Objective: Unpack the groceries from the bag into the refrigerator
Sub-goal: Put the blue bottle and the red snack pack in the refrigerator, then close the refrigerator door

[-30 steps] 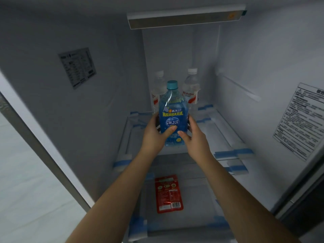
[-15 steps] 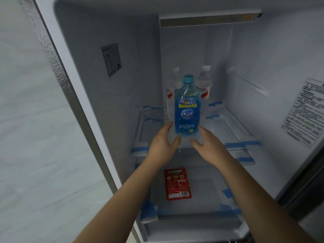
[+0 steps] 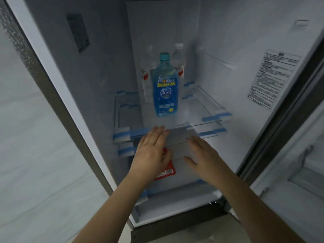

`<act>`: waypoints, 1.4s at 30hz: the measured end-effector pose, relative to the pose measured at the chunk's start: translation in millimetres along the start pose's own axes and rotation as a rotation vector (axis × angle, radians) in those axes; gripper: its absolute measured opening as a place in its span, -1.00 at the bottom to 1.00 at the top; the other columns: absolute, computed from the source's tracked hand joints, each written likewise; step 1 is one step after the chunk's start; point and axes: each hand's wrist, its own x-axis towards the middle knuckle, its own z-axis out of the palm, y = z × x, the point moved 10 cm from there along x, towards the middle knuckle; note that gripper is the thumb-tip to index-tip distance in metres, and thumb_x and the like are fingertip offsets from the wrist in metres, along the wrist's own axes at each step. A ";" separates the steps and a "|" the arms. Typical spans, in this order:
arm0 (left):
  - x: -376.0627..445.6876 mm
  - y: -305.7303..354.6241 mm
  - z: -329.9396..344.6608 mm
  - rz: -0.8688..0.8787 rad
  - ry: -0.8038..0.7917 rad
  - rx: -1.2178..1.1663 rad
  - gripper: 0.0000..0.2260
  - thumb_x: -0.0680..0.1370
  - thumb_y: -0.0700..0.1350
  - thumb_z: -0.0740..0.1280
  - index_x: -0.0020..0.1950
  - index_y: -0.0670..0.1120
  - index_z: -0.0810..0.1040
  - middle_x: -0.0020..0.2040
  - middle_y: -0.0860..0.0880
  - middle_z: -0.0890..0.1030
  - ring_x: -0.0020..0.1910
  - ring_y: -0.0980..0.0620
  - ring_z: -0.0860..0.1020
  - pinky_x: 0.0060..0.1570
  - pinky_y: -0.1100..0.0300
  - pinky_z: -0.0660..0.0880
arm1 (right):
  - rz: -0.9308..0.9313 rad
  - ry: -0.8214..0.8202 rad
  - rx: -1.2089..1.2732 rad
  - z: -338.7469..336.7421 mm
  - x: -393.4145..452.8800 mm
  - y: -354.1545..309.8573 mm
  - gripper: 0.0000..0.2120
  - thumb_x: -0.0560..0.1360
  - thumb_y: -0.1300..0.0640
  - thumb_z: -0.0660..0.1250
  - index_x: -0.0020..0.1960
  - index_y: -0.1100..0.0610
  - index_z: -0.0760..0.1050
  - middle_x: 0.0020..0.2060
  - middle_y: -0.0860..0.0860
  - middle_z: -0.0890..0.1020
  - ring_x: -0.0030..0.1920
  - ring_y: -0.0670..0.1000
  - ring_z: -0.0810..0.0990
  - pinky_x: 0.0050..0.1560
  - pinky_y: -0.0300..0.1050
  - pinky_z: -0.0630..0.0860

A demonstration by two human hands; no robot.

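Both hands hang flat in front of the refrigerator (image 3: 228, 50), fingers straight, each grip wide and holding nothing. Beyond the left hand (image 3: 151, 152) and right hand (image 3: 204, 157), the blue bottle (image 3: 165, 88) stands upright on the glass shelf (image 3: 201, 109), two clear bottles (image 3: 178, 60) just behind it. Under the left palm, one shelf lower, a red packet (image 3: 166, 170) lies flat.

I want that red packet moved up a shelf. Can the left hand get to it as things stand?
Probably yes. The left hand, open and empty, is in front of the red packet, which lies flat on the lower shelf; it likely must dip under the glass shelf.
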 end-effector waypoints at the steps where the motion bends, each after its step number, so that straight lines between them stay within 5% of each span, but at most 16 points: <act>1: -0.5 7.4 4.6 0.022 -0.008 0.001 -0.50 0.57 0.09 0.21 0.46 -0.11 0.38 0.45 -0.11 0.42 0.47 -0.09 0.32 0.42 -0.10 0.30 | 0.013 0.013 -0.027 -0.5 -10.1 4.4 -0.36 0.58 -0.14 0.18 0.56 0.03 0.04 0.54 0.05 0.12 0.52 0.05 0.09 0.49 0.02 0.12; 10: -8.2 84.3 45.9 0.200 -0.127 0.012 -0.47 0.62 0.19 0.04 0.49 -0.07 0.33 0.47 -0.09 0.41 0.48 -0.09 0.32 0.43 -0.15 0.28 | 0.257 0.057 -0.126 -4.7 -104.8 63.8 -0.35 0.55 -0.29 -0.07 0.56 -0.03 0.01 0.56 -0.01 0.07 0.55 0.04 0.02 0.39 -0.13 -0.16; 15: -31.5 142.8 75.4 0.272 -0.207 -0.016 -0.45 0.65 0.24 -0.11 0.53 -0.01 0.25 0.54 -0.04 0.30 0.55 -0.04 0.17 0.50 -0.08 0.06 | 0.355 0.064 -0.200 -6.4 -162.6 99.9 -0.34 0.54 -0.30 -0.10 0.47 0.05 0.29 0.44 0.07 0.38 0.44 0.10 0.35 0.37 -0.02 0.16; 18: -43.5 190.1 88.6 0.344 -0.223 -0.062 -0.46 0.66 0.22 -0.09 0.51 -0.03 0.32 0.51 -0.06 0.35 0.54 -0.06 0.21 0.50 -0.11 0.16 | 0.398 0.116 -0.221 -20.0 -201.2 120.8 -0.41 0.55 -0.21 -0.03 0.36 0.11 0.45 0.31 0.12 0.53 0.31 0.14 0.50 0.30 0.00 0.29; 23: -73.6 267.9 117.5 0.413 -0.265 -0.103 -0.49 0.68 0.19 -0.07 0.50 -0.01 0.36 0.51 -0.05 0.36 0.53 -0.08 0.23 0.46 -0.18 0.17 | 0.459 0.107 -0.297 -26.9 -272.8 167.1 -0.38 0.62 -0.17 -0.23 0.43 0.07 0.38 0.40 0.12 0.43 0.41 0.17 0.38 0.38 0.16 0.33; 29: -112.0 344.8 171.8 0.519 -0.383 -0.082 -0.48 0.68 0.20 -0.08 0.47 -0.02 0.42 0.49 -0.07 0.38 0.51 -0.11 0.27 0.52 -0.04 -0.03 | 0.582 0.093 -0.276 -22.7 -350.4 224.9 -0.41 0.64 -0.16 -0.20 0.43 0.08 0.37 0.41 0.12 0.41 0.41 0.18 0.38 0.34 0.21 0.37; 42: -169.4 421.8 240.7 0.631 -0.538 -0.049 -0.43 0.65 0.23 -0.05 0.54 -0.06 0.28 0.50 -0.07 0.37 0.51 -0.10 0.27 0.47 -0.11 0.08 | 0.836 0.064 -0.293 -9.0 -464.7 292.9 -0.36 0.54 -0.23 -0.09 0.46 0.09 0.33 0.44 0.15 0.37 0.43 0.22 0.33 0.40 0.26 0.24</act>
